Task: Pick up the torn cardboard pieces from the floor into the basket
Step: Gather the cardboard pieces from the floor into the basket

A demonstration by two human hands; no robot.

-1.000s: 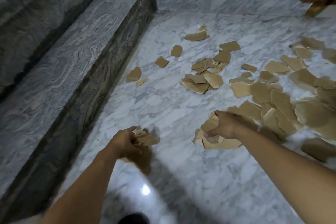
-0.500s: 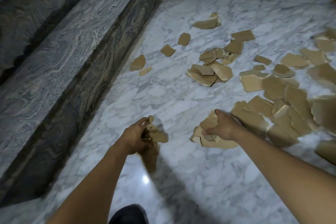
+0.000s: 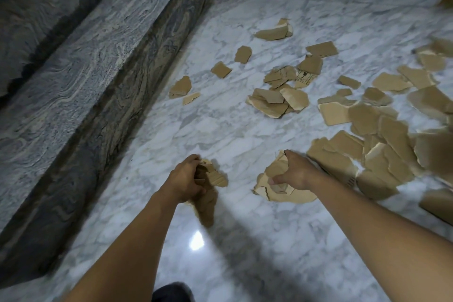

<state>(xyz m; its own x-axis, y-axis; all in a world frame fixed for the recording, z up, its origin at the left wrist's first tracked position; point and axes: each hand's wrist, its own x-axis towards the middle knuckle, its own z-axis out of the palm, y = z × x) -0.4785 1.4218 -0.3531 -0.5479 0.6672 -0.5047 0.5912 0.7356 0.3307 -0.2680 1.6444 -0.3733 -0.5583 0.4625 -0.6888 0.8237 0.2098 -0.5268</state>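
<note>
1. L hand [image 3: 183,179]: fingers curled tight round a bunch of torn pieces [image 3: 212,176], held just above the marble floor [image 3: 232,130]. Several scraps are packed in one fist, prob. so each trip carries more. One longer scrap hangs below the fist.
2. R hand [image 3: 297,170]: comes down from above on a small heap [image 3: 291,195], thumb on the near side, fingers curled over the far side. It's grasping the top layers, and the pinch squeezes loose sheets together so they lift as one. The heap's lowest sheets look to be resting on the floor.
3. Loose scraps: a thick overlapping spread [image 3: 382,149] just right of the R hand, a mid cluster [image 3: 277,103] farther out, and a few singles [image 3: 181,87] near the grey stone step [image 3: 98,68].
4. Basket: not in view, can't tell where it stands.
5. Judgement: early in the job, as most cardboard is still down. Both hands are full or nearly, so the next move is prob. to carry and drop. Risk: the dangling L scrap slips out.
</note>
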